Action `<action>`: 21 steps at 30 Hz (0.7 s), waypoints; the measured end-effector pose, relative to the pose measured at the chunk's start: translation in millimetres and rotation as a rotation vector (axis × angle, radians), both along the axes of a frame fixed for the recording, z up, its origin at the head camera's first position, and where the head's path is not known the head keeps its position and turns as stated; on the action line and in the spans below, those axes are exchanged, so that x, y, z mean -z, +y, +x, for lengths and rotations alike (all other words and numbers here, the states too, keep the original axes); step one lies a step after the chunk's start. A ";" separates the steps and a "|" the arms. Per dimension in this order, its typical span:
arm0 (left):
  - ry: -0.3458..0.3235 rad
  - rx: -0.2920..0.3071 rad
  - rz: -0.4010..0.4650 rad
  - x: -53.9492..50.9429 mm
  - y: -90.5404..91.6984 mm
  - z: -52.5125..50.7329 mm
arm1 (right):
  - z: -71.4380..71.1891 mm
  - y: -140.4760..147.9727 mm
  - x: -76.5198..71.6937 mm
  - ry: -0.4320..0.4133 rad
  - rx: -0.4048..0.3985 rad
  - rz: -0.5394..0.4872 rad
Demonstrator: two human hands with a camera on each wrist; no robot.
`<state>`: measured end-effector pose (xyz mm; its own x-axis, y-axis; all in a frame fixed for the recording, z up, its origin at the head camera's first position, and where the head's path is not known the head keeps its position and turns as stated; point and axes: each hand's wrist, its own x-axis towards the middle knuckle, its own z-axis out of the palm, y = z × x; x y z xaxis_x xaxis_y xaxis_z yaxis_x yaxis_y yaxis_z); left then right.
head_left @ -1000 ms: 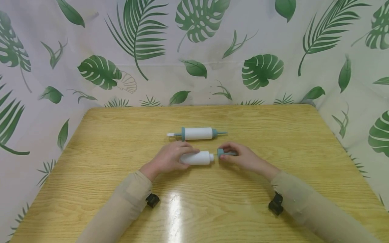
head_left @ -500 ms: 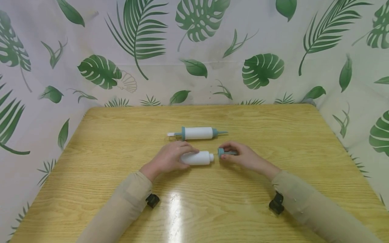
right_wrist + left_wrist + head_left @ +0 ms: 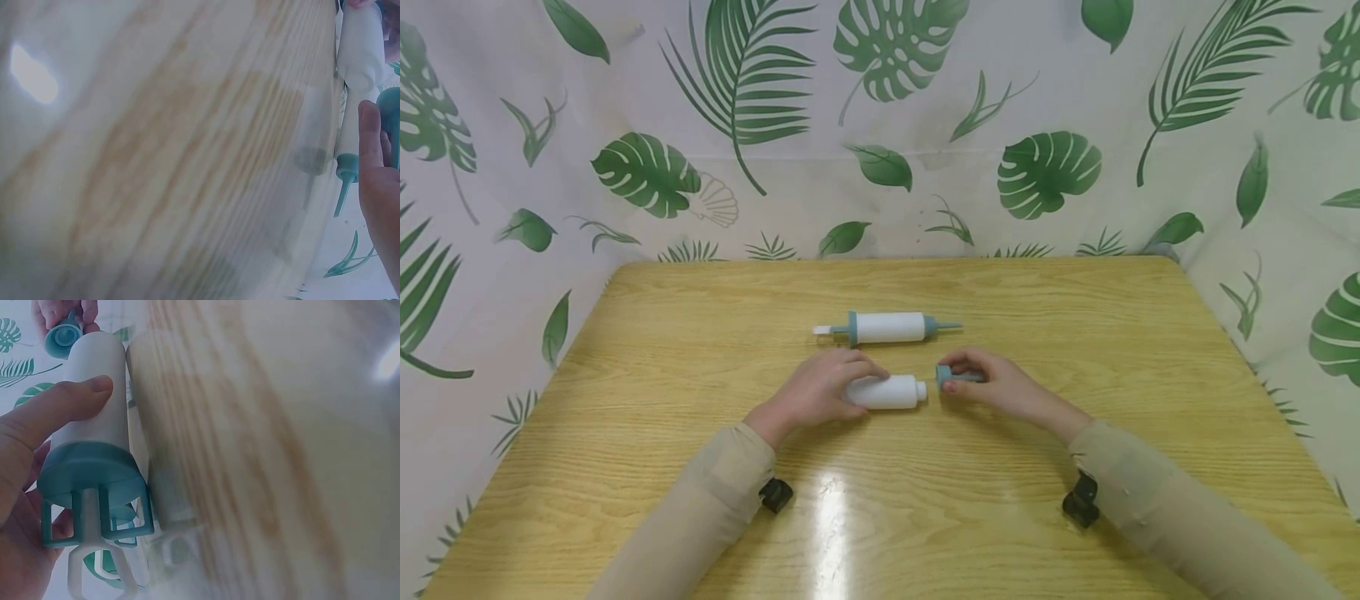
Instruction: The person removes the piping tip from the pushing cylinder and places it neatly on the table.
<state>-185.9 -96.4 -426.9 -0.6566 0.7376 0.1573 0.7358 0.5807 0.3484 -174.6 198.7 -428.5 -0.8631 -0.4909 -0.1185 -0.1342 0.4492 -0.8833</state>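
Observation:
My left hand (image 3: 827, 385) grips the white barrel (image 3: 891, 392) of a large plastic syringe, which lies sideways with its bare neck pointing right. In the left wrist view my thumb lies across the barrel (image 3: 97, 359). A teal collar (image 3: 90, 465) with open loops and a white ring handle (image 3: 87, 569) show at its rear end. Just right of the neck, my right hand (image 3: 1000, 387) pinches a teal nozzle cap (image 3: 943, 377), its wide end facing the barrel. A small gap separates cap and neck. The right fingers partly hide the cap's thin spout.
Behind the hands a second syringe (image 3: 891, 327) lies on the wooden table (image 3: 700, 308), its white barrel between a teal collar and a teal nozzle pointing right. A leaf-patterned cloth (image 3: 925, 125) hangs along the table's back and sides.

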 end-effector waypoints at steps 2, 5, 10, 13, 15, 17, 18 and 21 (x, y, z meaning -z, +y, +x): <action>-0.003 -0.004 -0.003 -0.1 -0.1 0.2 | -0.5 -0.1 0.2 -0.002 0.000 -0.001; -0.006 -0.008 0.006 -0.9 -0.1 0.6 | -1.0 -0.4 0.4 -0.009 -0.005 -0.010; 0.008 -0.011 0.033 -2.4 0.2 0.3 | -2.6 -0.9 0.9 -0.020 -0.008 -0.023; 0.028 -0.004 0.053 -3.0 0.7 0.0 | -2.1 -1.5 0.2 -0.014 -0.014 -0.030; 0.042 0.005 0.069 -3.0 0.9 -0.2 | -1.6 -1.6 -0.2 -0.003 -0.018 -0.030; 0.053 0.014 0.085 -3.1 1.1 -0.3 | -1.2 -1.7 -0.5 0.003 -0.019 -0.030; 0.058 0.018 0.093 -3.1 1.2 -0.5 | -1.0 -1.7 -0.7 0.003 -0.021 -0.031; 0.069 0.027 0.111 -3.5 1.4 -0.7 | -0.6 -1.7 -1.3 0.000 -0.018 -0.031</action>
<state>-186.7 -95.0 -423.4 -0.6215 0.7306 0.2827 0.7751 0.5209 0.3577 -175.2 197.0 -427.2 -0.8543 -0.5095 -0.1031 -0.1417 0.4191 -0.8968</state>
